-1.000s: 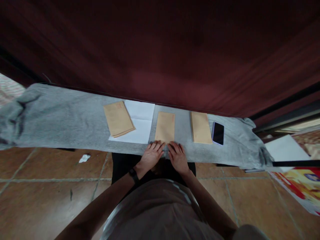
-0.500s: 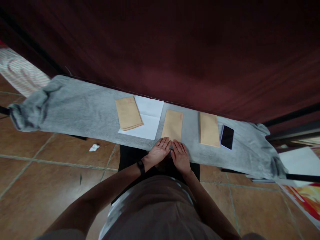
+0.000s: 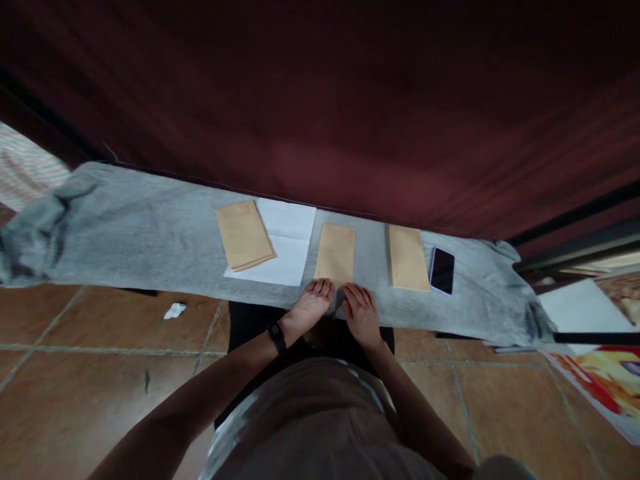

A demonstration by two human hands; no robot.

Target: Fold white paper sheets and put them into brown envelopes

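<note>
A tan paper envelope (image 3: 335, 251) with a small reddish mark in its upper right corner lies flat in front of me. My left hand (image 3: 316, 300) rests with flat, stretched fingers on its near left end; a dark band is around that wrist. Fingers of my right hand (image 3: 362, 312) lie out flat at the near right corner, partly on the grey cloth. Neither hand grips anything. To the left, a few tan envelopes (image 3: 244, 235) overlap a creased white paper sheet (image 3: 293, 240). On the right sits a thicker stack of tan envelopes (image 3: 409, 259).
A phone (image 3: 443, 271) with a dark screen lies right of the stack. Grey cloth (image 3: 145, 227) covers the narrow bench, bunched at both ends. Dark red fabric (image 3: 320, 120) hangs behind it. A crumpled white scrap (image 3: 175, 311) is on the tiled floor.
My hands have drawn slightly apart at the envelope's near end, both still flat. The whole view has shifted a little, and the envelopes and phone keep their places on the cloth.
</note>
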